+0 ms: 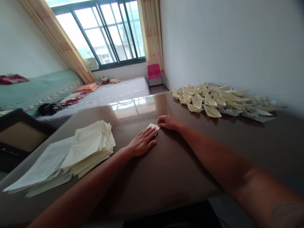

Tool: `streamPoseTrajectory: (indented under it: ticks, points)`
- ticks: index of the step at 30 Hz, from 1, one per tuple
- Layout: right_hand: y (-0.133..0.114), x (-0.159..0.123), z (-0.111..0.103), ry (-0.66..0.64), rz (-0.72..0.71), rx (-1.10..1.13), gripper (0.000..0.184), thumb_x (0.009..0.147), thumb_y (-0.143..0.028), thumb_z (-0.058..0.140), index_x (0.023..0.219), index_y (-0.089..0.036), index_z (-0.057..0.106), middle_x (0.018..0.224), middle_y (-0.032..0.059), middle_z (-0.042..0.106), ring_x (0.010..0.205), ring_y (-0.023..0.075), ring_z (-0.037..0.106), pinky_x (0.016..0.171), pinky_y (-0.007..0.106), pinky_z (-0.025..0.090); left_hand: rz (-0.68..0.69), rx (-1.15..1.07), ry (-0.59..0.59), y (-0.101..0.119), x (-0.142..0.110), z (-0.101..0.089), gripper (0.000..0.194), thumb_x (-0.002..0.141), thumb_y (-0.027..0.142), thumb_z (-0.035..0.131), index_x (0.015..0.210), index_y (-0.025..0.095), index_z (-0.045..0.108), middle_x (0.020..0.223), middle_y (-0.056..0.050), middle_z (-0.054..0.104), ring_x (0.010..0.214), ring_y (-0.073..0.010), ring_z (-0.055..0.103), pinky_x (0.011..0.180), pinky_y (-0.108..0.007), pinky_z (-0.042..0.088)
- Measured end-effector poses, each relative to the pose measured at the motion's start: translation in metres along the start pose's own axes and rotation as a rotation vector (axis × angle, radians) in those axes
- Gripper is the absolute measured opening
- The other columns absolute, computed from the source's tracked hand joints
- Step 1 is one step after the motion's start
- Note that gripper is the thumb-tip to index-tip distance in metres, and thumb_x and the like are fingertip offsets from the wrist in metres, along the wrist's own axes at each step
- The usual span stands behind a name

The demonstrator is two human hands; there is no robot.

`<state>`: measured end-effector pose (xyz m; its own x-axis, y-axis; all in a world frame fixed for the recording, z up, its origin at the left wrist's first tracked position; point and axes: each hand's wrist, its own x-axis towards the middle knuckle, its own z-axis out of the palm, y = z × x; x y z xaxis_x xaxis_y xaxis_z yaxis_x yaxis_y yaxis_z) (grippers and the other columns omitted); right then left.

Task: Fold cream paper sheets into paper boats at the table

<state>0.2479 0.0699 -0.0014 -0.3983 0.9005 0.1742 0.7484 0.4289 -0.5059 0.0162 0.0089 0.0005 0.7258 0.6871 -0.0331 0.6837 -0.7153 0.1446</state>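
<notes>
A small folded piece of cream paper (154, 126) lies on the brown tabletop, partly hidden under my fingers. My left hand (142, 142) rests flat across its near left side, fingers stretched out and pressing it to the table. At the paper's right corner is my right hand (168, 122), with its fingers curled and pinched on the edge. To the left of my hands sits a stack of cream and white paper sheets (87, 142). On the right of the table is a big cluster of folded paper boats (205, 98), mostly cream, some greyish with print.
The glossy brown table (166, 177) runs to a white wall (225, 41) on the right. Beyond its far edge are a bed (128, 87) and a pink chair (154, 71) below the window. A dark chair or cabinet (20, 139) stands at the left edge.
</notes>
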Motion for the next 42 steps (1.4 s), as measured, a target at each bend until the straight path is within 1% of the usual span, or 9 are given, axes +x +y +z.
streamPoseTrajectory:
  ticks: [10,13,15,18,20,24,34,38,42]
  points:
    - [-0.013,0.023,-0.013,-0.188,-0.044,-0.150,0.007,0.077,-0.019,0.066,0.082,-0.017,0.070,0.075,0.0010,0.071,0.068,0.0127,0.063,0.063,0.020,0.046,-0.005,-0.028,0.235,0.003,-0.020,0.008,0.050,0.096,0.050,0.031,0.140,0.028,0.043,0.143,-0.003,0.046,0.136,-0.0229,0.034,0.113,-0.037,0.027]
    - [-0.031,0.027,-0.013,-0.165,-0.101,-0.192,0.019,0.085,-0.016,0.055,0.095,-0.016,0.071,0.093,0.0073,0.073,0.089,0.0181,0.065,0.081,0.026,0.047,-0.005,-0.013,0.256,0.004,-0.023,0.009,0.048,0.097,0.048,0.032,0.139,0.029,0.043,0.143,-0.001,0.047,0.134,-0.0238,0.036,0.111,-0.039,0.029]
    - [-0.041,0.019,-0.007,-0.145,-0.210,-0.178,0.034,0.094,-0.020,0.040,0.121,-0.019,0.061,0.122,0.0079,0.064,0.115,0.0178,0.056,0.099,0.030,0.041,0.000,0.004,0.269,0.004,-0.025,0.009,0.047,0.097,0.046,0.032,0.139,0.029,0.043,0.143,-0.001,0.047,0.134,-0.0234,0.037,0.110,-0.040,0.030]
    - [-0.044,-0.004,0.006,-0.301,-0.499,-0.176,0.052,0.098,-0.042,0.033,0.143,-0.017,0.040,0.146,0.0095,0.044,0.137,0.0207,0.035,0.114,0.039,0.026,0.019,0.031,0.298,0.004,-0.025,0.008,0.043,0.097,0.043,0.033,0.135,0.028,0.047,0.143,-0.001,0.047,0.134,-0.0217,0.037,0.110,-0.039,0.030]
    - [-0.037,-0.015,0.012,-0.349,-0.450,-0.248,0.065,0.096,-0.054,0.030,0.150,-0.017,0.024,0.155,0.0086,0.025,0.144,0.0217,0.020,0.117,0.040,0.017,0.029,0.039,0.305,0.003,-0.024,0.008,0.040,0.098,0.040,0.034,0.133,0.029,0.049,0.143,0.000,0.047,0.133,-0.0207,0.038,0.109,-0.038,0.032]
    - [-0.018,-0.017,0.014,-0.369,-0.380,-0.345,0.071,0.095,-0.060,0.024,0.152,-0.020,0.015,0.158,0.0059,0.013,0.145,0.0216,0.012,0.118,0.041,0.012,0.006,0.023,0.300,0.000,-0.022,0.009,0.039,0.098,0.038,0.033,0.131,0.029,0.052,0.138,0.002,0.052,0.128,-0.0208,0.043,0.106,-0.038,0.036]
    - [-0.021,-0.016,0.014,-0.255,-0.386,-0.325,0.084,0.087,-0.070,0.033,0.151,-0.017,0.020,0.155,0.0101,0.025,0.143,0.0269,0.020,0.114,0.046,0.020,-0.014,0.047,0.307,-0.006,-0.014,-0.003,0.031,0.096,0.027,0.043,0.120,0.018,0.060,0.124,-0.005,0.062,0.113,-0.0196,0.054,0.101,-0.032,0.042]
    - [-0.020,-0.013,0.015,-0.204,-0.385,-0.275,0.082,0.086,-0.067,0.042,0.149,-0.017,0.028,0.151,0.0110,0.034,0.141,0.0280,0.025,0.112,0.045,0.022,0.015,0.078,0.273,-0.017,0.000,-0.010,0.026,0.093,0.033,0.050,0.110,0.021,0.065,0.107,-0.004,0.068,0.098,-0.0178,0.059,0.091,-0.029,0.045]
    - [-0.016,-0.010,0.015,-0.144,-0.385,-0.211,0.075,0.086,-0.062,0.048,0.145,-0.017,0.037,0.146,0.0121,0.042,0.137,0.0275,0.032,0.110,0.045,0.027,0.014,0.085,0.351,-0.027,0.009,-0.008,0.027,0.093,0.040,0.049,0.106,0.026,0.068,0.101,-0.002,0.068,0.090,-0.0161,0.059,0.082,-0.027,0.046]
